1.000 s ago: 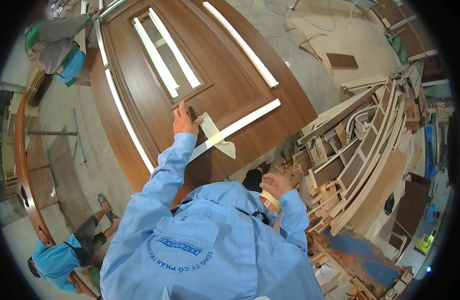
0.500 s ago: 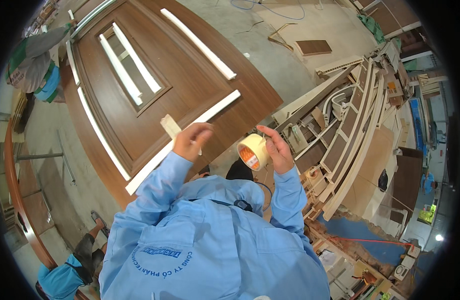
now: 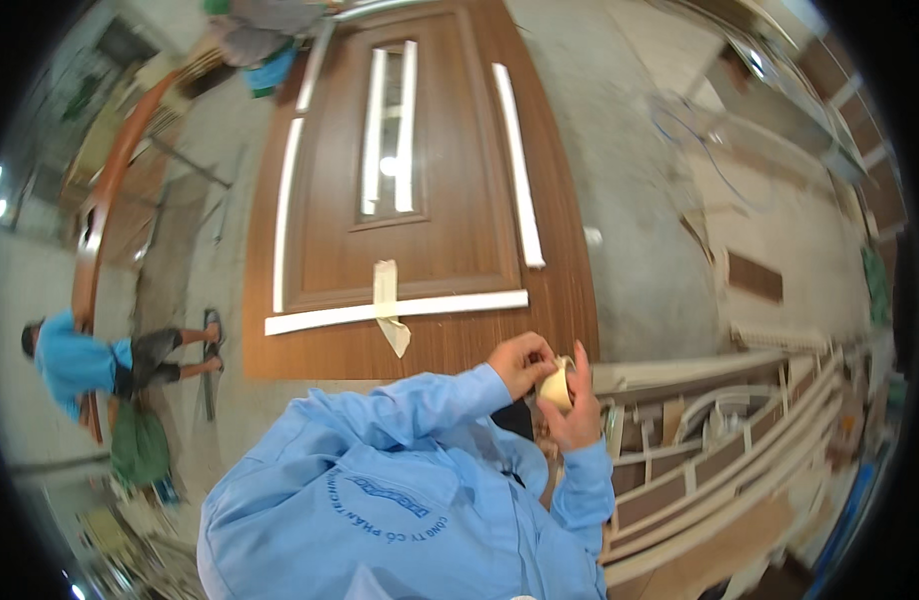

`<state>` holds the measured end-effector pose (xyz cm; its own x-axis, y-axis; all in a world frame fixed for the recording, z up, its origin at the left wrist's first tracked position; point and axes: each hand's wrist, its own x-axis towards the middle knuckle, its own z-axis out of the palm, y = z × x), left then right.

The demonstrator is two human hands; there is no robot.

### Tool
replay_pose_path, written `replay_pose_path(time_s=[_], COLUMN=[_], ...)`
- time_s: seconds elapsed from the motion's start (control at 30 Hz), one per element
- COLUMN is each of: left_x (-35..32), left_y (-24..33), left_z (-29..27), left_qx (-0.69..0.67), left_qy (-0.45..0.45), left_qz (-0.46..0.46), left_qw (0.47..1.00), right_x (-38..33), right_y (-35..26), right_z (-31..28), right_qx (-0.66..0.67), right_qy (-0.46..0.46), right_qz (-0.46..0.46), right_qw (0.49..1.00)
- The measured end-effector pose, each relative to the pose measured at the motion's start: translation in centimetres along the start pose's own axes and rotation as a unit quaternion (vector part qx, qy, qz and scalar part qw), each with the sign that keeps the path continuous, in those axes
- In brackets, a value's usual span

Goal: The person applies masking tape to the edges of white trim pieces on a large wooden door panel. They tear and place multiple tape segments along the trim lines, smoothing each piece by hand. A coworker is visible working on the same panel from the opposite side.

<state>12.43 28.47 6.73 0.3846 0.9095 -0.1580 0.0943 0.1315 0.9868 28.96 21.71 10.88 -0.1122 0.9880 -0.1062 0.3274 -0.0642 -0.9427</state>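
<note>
My right hand [image 3: 578, 408] holds a roll of cream masking tape [image 3: 557, 388], with one finger pointing up beside it. At the roll's upper edge, the fingers of my left hand [image 3: 521, 363] are pinched together on the tape's loose end. Both hands are just off the near right corner of a brown door panel [image 3: 450, 345]. A white strip [image 3: 460, 304] lies across the near end of the panel. One piece of masking tape [image 3: 386, 285] crosses that strip, its near end curling up.
More white strips [image 3: 520, 170] lie along the panel's sides and over its narrow window. Stacked frame offcuts [image 3: 720, 440] crowd the right. At left, a person in a blue shirt [image 3: 80, 355] stands by a long curved brown piece [image 3: 115, 190]. Another person [image 3: 270, 60] is at the far left corner.
My left hand has moved right from the taped strip to the tape roll in my right hand. My view has turned, so the door now appears straighter.
</note>
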Motion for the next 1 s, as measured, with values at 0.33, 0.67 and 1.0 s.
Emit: replay_pose_path(time_s=[0.33,0.67,1.0], left_x=[-0.1,0.3,5.0], left_y=[3.6,8.1,6.1], left_z=[2.2,-4.4,-5.1], left_qx=[0.174,-0.088,-0.178], left_qy=[0.144,0.213,0.201], left_qz=[0.235,0.095,0.112], left_qw=[0.945,0.969,0.957], right_x=[4.7,7.9,10.3], right_y=[0.9,-2.9,-2.2], right_z=[-2.7,-3.2,-5.4], right_qx=[-0.081,-0.042,-0.346], right_qy=[0.011,-0.192,-0.037], right_qz=[-0.035,-0.113,0.039], right_qw=[0.996,0.974,0.937])
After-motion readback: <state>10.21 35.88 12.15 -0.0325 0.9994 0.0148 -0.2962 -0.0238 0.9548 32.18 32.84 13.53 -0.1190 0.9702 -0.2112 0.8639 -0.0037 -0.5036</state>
